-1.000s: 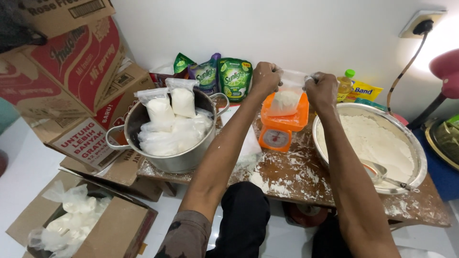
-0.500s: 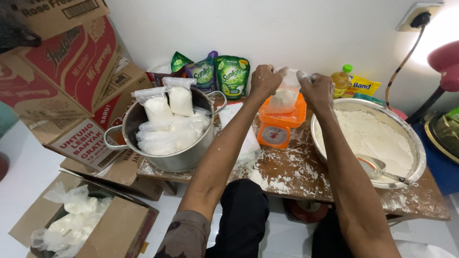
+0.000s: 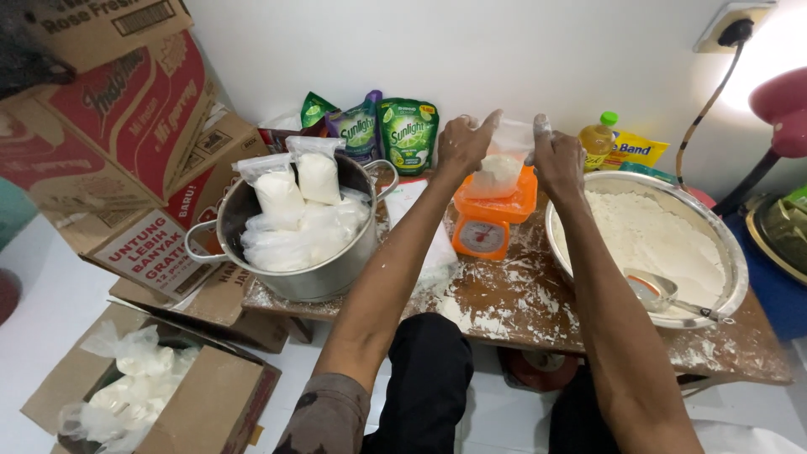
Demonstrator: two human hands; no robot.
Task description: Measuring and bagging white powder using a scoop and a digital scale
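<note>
Left hand: the left hand (image 3: 461, 145) is closed in a pinch on the upper left edge of the clear plastic bag (image 3: 500, 164), forefinger stretched up along the rim.
Right hand: the right hand (image 3: 557, 160) grips the bag's upper right edge, fingers curled, dusted white with flour.
Bag: thin, see-through film, soft and crinkled; a rounded lump of white powder fills its bottom, and the upper part is empty and held spread between both hands.
Bag axis: its long axis runs upright, mouth pointing up, filled end down.
Bag place: it sits on the tray of the orange kitchen scale (image 3: 491, 215), between the two hands, near the back wall.
Scale: boxy plastic body, round dial facing the person.
Table: the wooden table (image 3: 521, 303) is dark, worn and smeared with flour.
Bowl: a wide, shiny metal bowl (image 3: 730, 252) just right of the scale holds a flat bed of flour with a metal scoop (image 3: 660, 292) lying in it.
Pot: a steel pot (image 3: 315, 273) with loop handles, left of the scale, is heaped with filled, tied bags.
Boxes: corrugated cardboard boxes (image 3: 118, 143) stack at left; an open one (image 3: 210, 403) on the floor holds more bags.
</note>
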